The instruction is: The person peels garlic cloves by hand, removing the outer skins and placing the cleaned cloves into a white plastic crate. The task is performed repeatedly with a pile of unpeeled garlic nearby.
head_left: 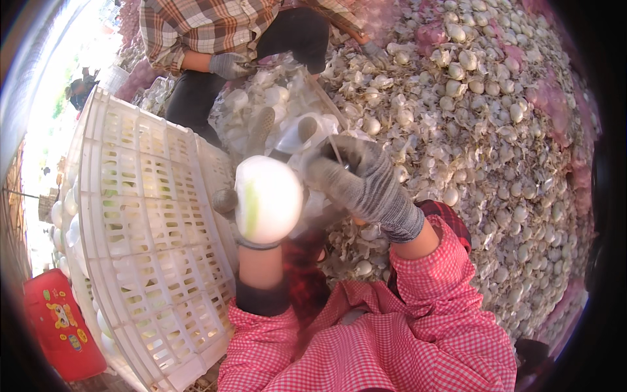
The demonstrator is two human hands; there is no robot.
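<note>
A peeled white onion point(268, 200) with a green streak down one side rests in my left hand point(261, 131), which wears a grey glove. The onion hides most of that palm; a thumb shows at its left and blurred fingers beyond it. Just to the right, my right hand point(365, 183), in a striped grey knit glove, is curled around a thin tool point(336, 149). Motion blur hides the tool's exact kind; it may be a small knife. Beneath both hands lies a blurred heap of pale onions and loose skins point(235, 105).
A white slatted plastic crate point(156, 230) stands close at my left, with peeled onions point(73, 230) past it. A red box point(63, 323) sits beyond. Unpeeled onions and dry skins point(470, 166) cover the right. Opposite, a person in a plaid shirt point(210, 29) works with gloved hands.
</note>
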